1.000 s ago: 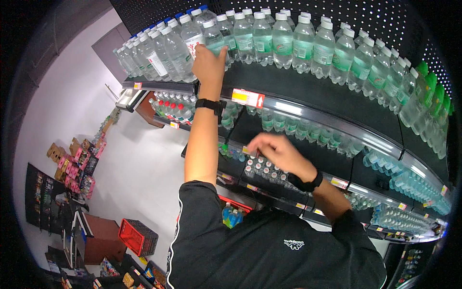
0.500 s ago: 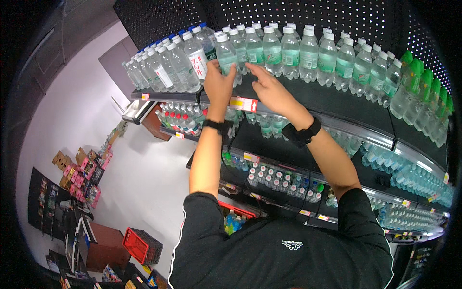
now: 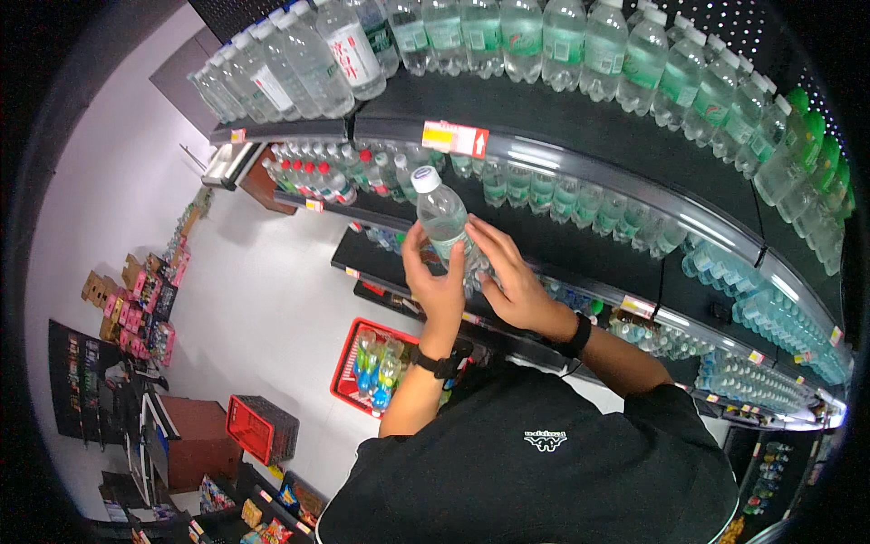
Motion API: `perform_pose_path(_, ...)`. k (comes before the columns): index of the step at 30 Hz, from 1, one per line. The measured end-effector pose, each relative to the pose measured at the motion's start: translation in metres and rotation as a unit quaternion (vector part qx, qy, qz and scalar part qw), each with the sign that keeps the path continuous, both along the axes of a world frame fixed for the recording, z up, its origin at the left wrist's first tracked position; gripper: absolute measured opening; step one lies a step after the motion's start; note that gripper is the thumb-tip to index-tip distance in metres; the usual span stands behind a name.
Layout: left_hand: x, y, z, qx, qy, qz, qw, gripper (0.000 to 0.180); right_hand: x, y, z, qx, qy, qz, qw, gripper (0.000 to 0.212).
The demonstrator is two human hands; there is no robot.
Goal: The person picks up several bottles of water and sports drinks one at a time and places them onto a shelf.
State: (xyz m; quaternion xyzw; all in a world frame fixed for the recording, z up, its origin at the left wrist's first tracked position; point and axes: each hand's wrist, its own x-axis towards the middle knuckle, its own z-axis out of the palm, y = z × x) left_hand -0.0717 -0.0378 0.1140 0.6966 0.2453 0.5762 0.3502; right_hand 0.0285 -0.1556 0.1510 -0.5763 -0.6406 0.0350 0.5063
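Observation:
A clear plastic water bottle point(image 3: 440, 210) with a white cap and pale green label is between my two hands, in front of the shelves, cap end tipped away from me. My left hand point(image 3: 438, 279) wraps its lower left side, thumb across the front. From the right, my right hand point(image 3: 515, 283) holds the bottle too, its fingers lying along the side and partly hiding the base. Beyond, on the top shelf point(image 3: 390, 113), stands a row of similar green-labelled bottles point(image 3: 523, 41). Larger bottles with white labels point(image 3: 355, 53) stand to their left.
Lower shelves hold more bottles point(image 3: 562, 198), some with red caps point(image 3: 323, 179). On the floor below my left arm is a red basket point(image 3: 341, 370) with bottles in it. Another red-and-black basket point(image 3: 263, 430) and stacked cartons point(image 3: 136, 313) are farther left.
The bottle has left the top shelf and come down and toward me in my left hand. My right hand has closed in on it. The view has tilted lower, showing the floor basket.

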Motion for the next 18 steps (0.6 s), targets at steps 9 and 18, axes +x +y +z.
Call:
perform_pose_path(9,0.047,0.069,-0.11,-0.083,0.093,-0.132,0.983,0.061,0.042,0.062,-0.118,-0.108,0.116,-0.025,0.987,0.076)
perform_pose_path(18,0.122,0.133,-0.149,-0.015,0.135,-0.132,0.982,0.061,0.084,0.103,-0.146,-0.124,0.058,-0.107,0.985,0.058)
